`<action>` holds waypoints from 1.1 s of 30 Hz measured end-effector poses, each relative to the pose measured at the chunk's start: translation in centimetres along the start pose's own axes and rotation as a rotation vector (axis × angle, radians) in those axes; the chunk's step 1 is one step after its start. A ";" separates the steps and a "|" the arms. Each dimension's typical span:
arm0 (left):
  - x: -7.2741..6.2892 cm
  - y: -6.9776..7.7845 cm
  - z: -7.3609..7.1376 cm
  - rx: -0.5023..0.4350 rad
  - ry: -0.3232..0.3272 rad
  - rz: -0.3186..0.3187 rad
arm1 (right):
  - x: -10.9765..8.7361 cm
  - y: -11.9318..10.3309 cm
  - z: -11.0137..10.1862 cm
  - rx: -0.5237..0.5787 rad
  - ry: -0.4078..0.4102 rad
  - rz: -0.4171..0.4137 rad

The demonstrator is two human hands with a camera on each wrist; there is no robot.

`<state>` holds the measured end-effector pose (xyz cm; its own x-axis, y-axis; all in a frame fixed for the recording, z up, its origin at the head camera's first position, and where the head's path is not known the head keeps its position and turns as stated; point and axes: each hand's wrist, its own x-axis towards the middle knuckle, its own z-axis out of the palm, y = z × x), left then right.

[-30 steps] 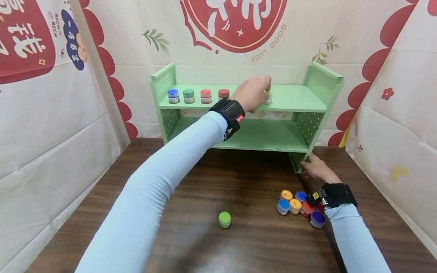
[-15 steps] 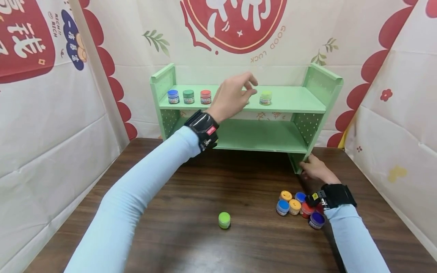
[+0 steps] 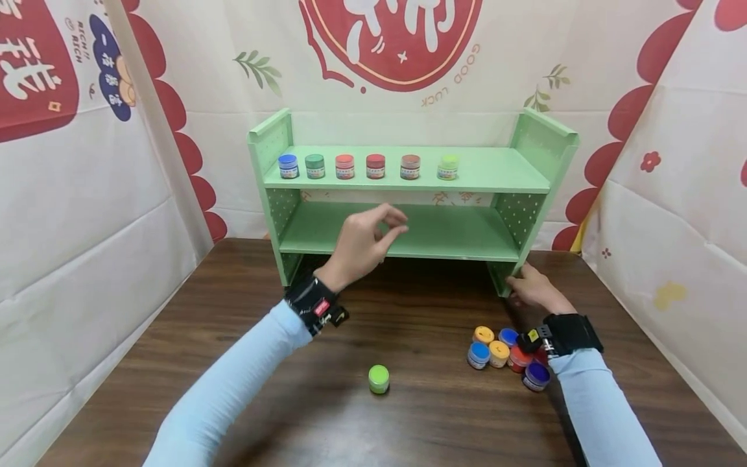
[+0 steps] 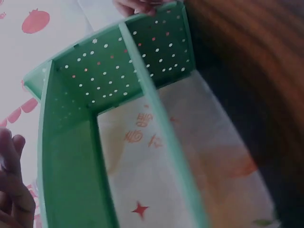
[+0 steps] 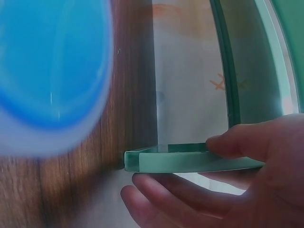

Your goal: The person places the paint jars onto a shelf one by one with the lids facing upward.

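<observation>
A light green two-tier shelf [image 3: 496, 170] stands at the back of the dark wooden table [image 3: 245, 324]. Its top tier carries a row of small paint jars, from a blue one [image 3: 288, 166] at the left to a lime one [image 3: 448, 167] at the right. My left hand [image 3: 386, 228] hovers in front of the lower tier with loosely curled fingers and holds nothing; its fingers [image 4: 12, 194] show beside the shelf. My right hand [image 3: 518, 287] grips the foot of the shelf's right side panel [image 5: 190, 160], thumb on one face and fingers on the other.
A lone lime-lidded jar [image 3: 379, 379] sits on the table near the middle front. Several jars with blue, yellow, red and purple lids [image 3: 500, 353] cluster by my right wrist; one blue lid [image 5: 47, 71] fills the right wrist view. Printed cloth walls enclose the table.
My left hand let go of the lime jar on the top tier, then drew back and down to the front of the lower tier. The right hand stayed on the shelf's foot.
</observation>
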<state>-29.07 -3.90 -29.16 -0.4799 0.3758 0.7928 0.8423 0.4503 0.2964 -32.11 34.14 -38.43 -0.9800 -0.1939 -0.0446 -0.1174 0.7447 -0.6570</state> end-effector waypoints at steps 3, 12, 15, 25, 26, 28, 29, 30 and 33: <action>-2.5 -0.1 0.2 -0.043 -0.030 -0.055 | 0.1 -0.3 0.1 0.013 -0.009 -0.003; -6.2 -0.3 -0.2 0.034 -0.319 -0.155 | 0.1 -0.3 -0.2 -0.018 0.011 -0.011; -7.1 -0.3 -0.5 0.036 -0.457 -0.200 | 0.0 -0.1 -0.2 -0.015 0.004 0.006; -9.1 0.6 -0.9 0.022 -0.843 -0.244 | -0.1 -0.1 0.0 0.012 -0.013 0.024; -9.2 0.8 -0.9 0.024 -0.877 -0.248 | -0.1 -0.1 -0.1 0.011 -0.013 0.023; -9.5 1.3 -1.0 0.034 -0.938 -0.260 | 0.0 -0.2 -0.1 0.012 -0.015 0.026; -9.6 1.5 -1.1 0.043 -0.965 -0.265 | 0.0 -0.2 0.0 0.010 -0.014 0.025; -9.7 1.8 -1.1 0.050 -0.988 -0.271 | 0.1 -0.2 0.0 0.008 -0.012 0.023; -9.9 2.3 -1.1 0.087 -1.041 -0.279 | 0.0 -0.1 0.1 -0.004 -0.001 0.010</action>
<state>-22.08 -7.46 -35.78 -0.6596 0.7364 -0.1506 0.6703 0.6669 0.3254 -32.13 33.99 -38.41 -0.9810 -0.1869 -0.0524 -0.1079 0.7495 -0.6531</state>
